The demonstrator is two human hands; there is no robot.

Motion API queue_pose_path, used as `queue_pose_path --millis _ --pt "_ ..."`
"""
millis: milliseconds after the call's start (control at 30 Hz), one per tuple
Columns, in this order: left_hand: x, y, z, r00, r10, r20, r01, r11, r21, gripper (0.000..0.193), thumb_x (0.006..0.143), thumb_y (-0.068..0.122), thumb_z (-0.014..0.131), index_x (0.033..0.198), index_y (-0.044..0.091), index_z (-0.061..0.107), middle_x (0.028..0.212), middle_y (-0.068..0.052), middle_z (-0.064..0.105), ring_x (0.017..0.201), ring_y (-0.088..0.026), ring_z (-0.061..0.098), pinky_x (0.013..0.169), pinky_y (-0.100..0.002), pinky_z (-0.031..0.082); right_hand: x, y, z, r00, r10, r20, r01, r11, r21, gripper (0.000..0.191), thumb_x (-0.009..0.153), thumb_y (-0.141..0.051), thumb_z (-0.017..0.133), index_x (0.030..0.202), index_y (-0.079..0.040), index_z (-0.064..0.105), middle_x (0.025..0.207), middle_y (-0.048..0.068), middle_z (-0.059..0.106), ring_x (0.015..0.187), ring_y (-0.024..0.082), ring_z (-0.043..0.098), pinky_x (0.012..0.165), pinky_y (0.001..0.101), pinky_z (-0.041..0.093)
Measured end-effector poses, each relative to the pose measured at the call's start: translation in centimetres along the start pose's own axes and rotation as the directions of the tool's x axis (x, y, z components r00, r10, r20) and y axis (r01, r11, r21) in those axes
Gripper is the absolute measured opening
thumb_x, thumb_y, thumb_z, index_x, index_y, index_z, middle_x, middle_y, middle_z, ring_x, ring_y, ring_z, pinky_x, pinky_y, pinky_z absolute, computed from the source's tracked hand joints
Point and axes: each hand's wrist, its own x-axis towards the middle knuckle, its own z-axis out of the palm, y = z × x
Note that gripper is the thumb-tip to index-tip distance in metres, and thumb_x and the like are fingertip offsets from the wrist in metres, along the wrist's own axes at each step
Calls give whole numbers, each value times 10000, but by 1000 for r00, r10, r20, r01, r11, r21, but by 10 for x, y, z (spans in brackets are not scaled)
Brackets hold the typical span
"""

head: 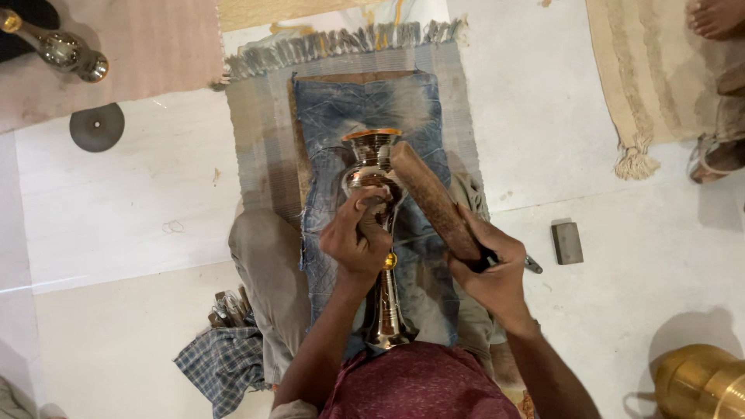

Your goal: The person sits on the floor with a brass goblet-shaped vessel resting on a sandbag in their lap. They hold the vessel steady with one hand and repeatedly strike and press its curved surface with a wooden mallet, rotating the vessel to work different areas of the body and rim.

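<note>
The tall metal vase [378,233] lay lengthwise on the blue denim cloth [365,109] over the person's lap. The left hand [357,237] was closed around its narrow neck, and the right hand [489,268] was clenched on the handle of a wooden mallet [431,198] resting against the vase's upper body. Farther out, a fringed mat [256,140] lay on the pale floor [116,209]

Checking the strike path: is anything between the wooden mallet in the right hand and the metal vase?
Nothing visible. The wooden mallet in the right hand lies right against the metal vase, which the left hand grips lower down.
</note>
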Motion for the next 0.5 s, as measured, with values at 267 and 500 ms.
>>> queue_pose_path --millis 267,500 --pt "-14 -16 -7 999 52 -2 -51 988 148 308 885 -103 571 1171 -18 647 942 -128 752 793 -205 760 701 -316 597 41 -74 -20 990 -61 124 110 892 -438 646 724 61 732 1350 -80 663 1165 157 732 852 169 738 704 268 604" --pt "-26 -30 -17 999 0 54 -12 975 224 197 856 90 786 977 44 639 712 -53 649 623 -204 670 604 -340 525 71 -119 -28 854 -330 402 520 547 -657 622 806 -59 783 1386 -238 647 1089 79 732 758 176 692 621 344 596"
